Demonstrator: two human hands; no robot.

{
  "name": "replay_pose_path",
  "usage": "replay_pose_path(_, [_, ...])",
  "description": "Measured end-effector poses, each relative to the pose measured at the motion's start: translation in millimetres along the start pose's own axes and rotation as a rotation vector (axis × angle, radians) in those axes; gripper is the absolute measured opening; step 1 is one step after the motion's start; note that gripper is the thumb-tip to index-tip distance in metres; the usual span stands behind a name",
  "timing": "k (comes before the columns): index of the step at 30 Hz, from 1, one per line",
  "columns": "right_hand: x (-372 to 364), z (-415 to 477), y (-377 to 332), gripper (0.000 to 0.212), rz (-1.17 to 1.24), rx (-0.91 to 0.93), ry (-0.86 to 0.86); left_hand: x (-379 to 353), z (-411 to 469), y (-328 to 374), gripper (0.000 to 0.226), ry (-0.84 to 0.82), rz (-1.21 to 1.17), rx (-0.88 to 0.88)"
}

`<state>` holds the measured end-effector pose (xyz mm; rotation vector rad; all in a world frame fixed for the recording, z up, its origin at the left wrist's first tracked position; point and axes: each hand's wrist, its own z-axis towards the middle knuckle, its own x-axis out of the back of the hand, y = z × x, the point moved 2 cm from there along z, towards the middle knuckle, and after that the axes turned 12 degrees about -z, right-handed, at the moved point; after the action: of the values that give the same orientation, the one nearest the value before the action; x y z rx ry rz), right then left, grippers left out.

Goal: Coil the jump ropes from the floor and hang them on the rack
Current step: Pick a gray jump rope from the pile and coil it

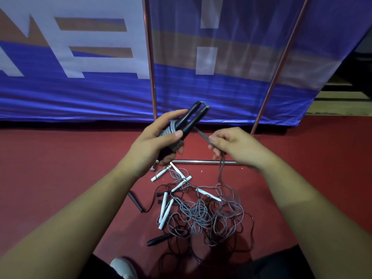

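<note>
Two black handles (192,117), wound with a grey coil (177,146), are gripped in the left hand (157,137), their long axes pointing up and away toward the rack (150,63). The free cord (202,135) is pinched in the right hand (233,146), just right of them, and trails down to the tangle (201,212) on the floor (60,168).

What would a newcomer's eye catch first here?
The left hand, at centre, grips two dark handles wound with grey rope, while the right hand pinches the loose strand beside it. Below them a tangled heap of ropes lies on the red floor. A blue banner fills the background.
</note>
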<state>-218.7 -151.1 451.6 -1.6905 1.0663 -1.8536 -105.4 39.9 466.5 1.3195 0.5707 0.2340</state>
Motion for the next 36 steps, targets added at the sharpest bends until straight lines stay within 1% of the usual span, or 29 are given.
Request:
replay_pose_path(2, [-6.7,-2.7,-5.1,0.028,0.136,-0.032,-0.038,3.4,2.4,2.0,0.037,0.092,-0.035,0.002])
replay_pose_path(3, [-7.5,-3.3,-6.6,0.027,0.155,-0.041,-0.043,4.7,3.2,3.3,0.032,0.130,-0.046,0.002])
replay_pose_path(7, [-5.1,-6.3,-12.2,0.015,0.013,-0.001,-0.025,11.0,5.8,6.9,0.019,0.249,-0.021,0.003])
replay_pose_path(10, [-5.5,-10.4,-14.7,0.013,-0.057,0.002,-0.006,14.6,5.1,12.6,0.010,0.311,-0.011,0.001])
replay_pose_path(13, [-3.2,-13.5,-17.9,0.017,-0.096,0.020,0.024,18.7,6.3,17.1,0.010,0.333,0.012,-0.002])
replay_pose_path(17, [-1.6,-15.4,-19.5,0.010,-0.027,-0.004,0.017,29.7,6.8,12.0,0.008,0.340,0.121,-0.020])
replay_pose_path(19, [-4.3,-16.4,-19.1,0.007,-0.054,-0.017,0.020,35.8,4.9,9.4,0.005,0.326,0.174,-0.016])
replay_pose_path(22, [-4.6,-17.3,-17.4,0.011,-0.098,-0.037,0.051,45.6,5.8,7.6,0.012,0.308,0.259,-0.008])
replay_pose_path(25, [0.2,-20.0,-25.7,0.015,-0.143,-0.025,0.072,54.3,7.4,3.2,0.018,0.322,0.457,0.011])
replay_pose_path(28, [-3.1,-24.5,-43.9,0.013,-0.055,0.013,-0.008,52.6,7.7,-2.5,0.026,0.311,0.785,0.004])
replay_pose_path(30, [-8.3,-26.6,-53.4,0.013,-0.022,0.039,-0.034,41.3,6.4,-8.0,0.032,0.263,0.987,0.016])
replay_pose_path(33, [-8.9,-24.8,-57.6,0.015,-0.065,0.057,0.028,19.4,5.3,-23.2,0.038,0.145,1.278,0.053])
replay_pose_path(35, [-5.4,-23.7,-57.9,0.014,-0.125,0.060,0.082,6.0,3.6,-30.8,0.045,0.094,1.406,0.091])
replay_pose_path(36, [-3.3,-23.1,-57.2,0.013,-0.159,0.065,0.109,0.6,3.0,-33.5,0.052,0.068,1.443,0.101])
